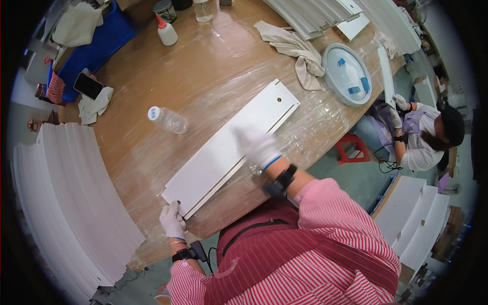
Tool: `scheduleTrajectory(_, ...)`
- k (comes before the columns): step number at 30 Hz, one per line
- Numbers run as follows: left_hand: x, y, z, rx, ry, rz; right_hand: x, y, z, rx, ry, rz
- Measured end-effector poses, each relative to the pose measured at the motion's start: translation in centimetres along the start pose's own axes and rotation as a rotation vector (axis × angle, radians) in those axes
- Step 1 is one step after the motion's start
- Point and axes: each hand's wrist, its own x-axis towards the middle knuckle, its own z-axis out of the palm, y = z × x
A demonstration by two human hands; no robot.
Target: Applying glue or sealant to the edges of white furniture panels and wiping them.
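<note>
A long white board [218,152] with a groove along one edge and a small hole near its far end lies slantwise before me. At its near left corner, my left hand [172,219] in a white glove grips the end, fingers closed on it. My right hand [258,146], also gloved, is over the middle of the board. Motion smears its fingers, so whether it holds anything is hidden. Beyond the board, a clear plastic bottle [170,120] with a white cap lies on its side.
The plastic-covered table [132,76] holds a red-tipped white squeeze bottle [166,31], a cloth [295,48], and a round lid [335,76] with blue pieces. White boards are stacked at left [71,203] and far right [310,18]. A co-worker [422,132] sits at right by a red stool [352,149].
</note>
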Motion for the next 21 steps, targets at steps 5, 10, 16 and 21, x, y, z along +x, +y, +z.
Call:
scheduleTrajectory(5, -0.1, -0.2, 0.1, 0.084, 0.091, 0.055, 0.7, 0.8, 1.4, 0.082, 0.049, 0.013)
scheduleTrajectory(10, -0.2, 0.2, 0.5, 0.081, 0.145, 0.002, 7.1, 16.1, -4.5, -0.145, 0.336, 0.397)
scheduleTrajectory(16, -0.5, 0.4, 0.8, -0.009, 0.197, -0.050, 4.8, 5.6, 0.3, 0.025, 0.264, -0.032)
scheduleTrajectory(21, -1.0, 0.8, 1.2, -0.085, 0.174, -0.041, -0.4, -6.8, 3.4, 0.184, -0.183, -0.481)
